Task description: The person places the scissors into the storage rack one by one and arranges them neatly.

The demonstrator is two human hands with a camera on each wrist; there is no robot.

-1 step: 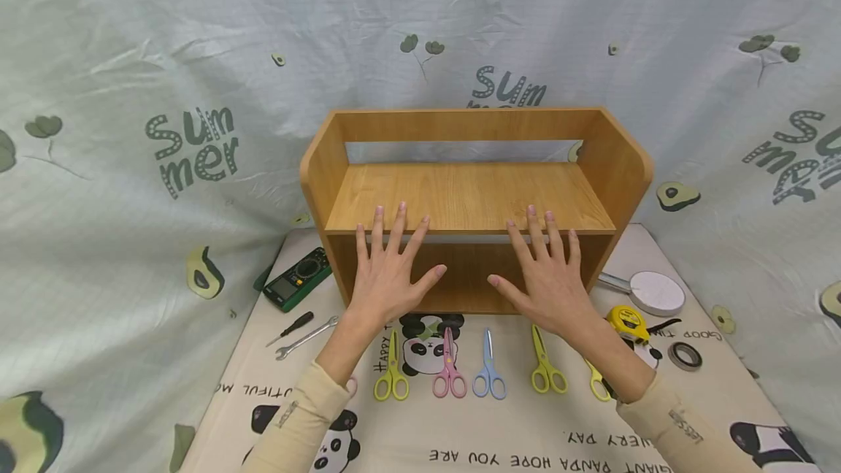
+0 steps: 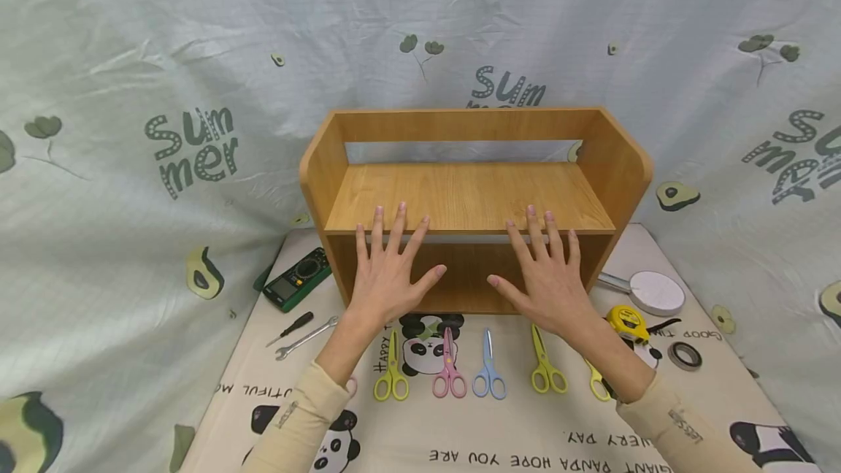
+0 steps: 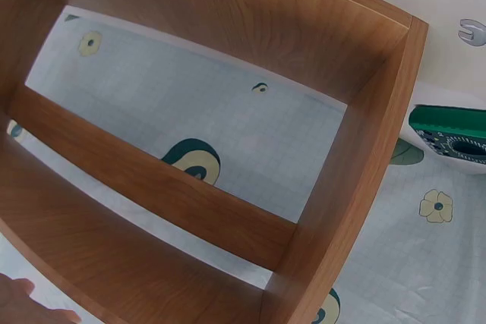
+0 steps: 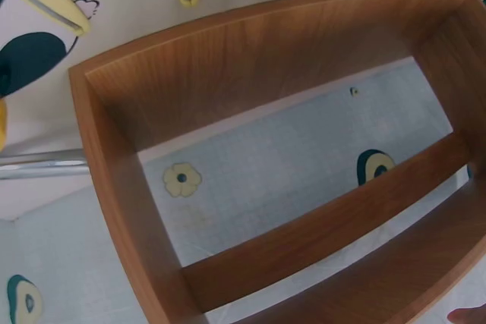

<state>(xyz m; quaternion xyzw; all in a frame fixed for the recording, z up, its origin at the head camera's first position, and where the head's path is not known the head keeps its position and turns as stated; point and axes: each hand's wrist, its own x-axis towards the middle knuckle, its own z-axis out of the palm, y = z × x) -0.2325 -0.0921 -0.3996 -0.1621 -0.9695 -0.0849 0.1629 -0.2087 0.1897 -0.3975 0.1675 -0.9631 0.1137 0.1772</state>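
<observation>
Printed cloth (image 2: 263, 20) hangs behind the table (image 2: 407, 425), near whose far edge stands a wooden shelf (image 2: 469, 195), with the left hand (image 2: 384, 279) and right hand (image 2: 550, 287) before it, fingers spread apart, and scissors (image 2: 488, 367) lying nearer the front edge.

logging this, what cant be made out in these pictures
Leftmost pink scissors: head view, mostly behind left forearm; left wrist, cut off by top edge.
Metal handle's end: head and right wrist views, behind shelf.
Multimeter screen: head view, too small; left wrist, cut off by right edge.
</observation>
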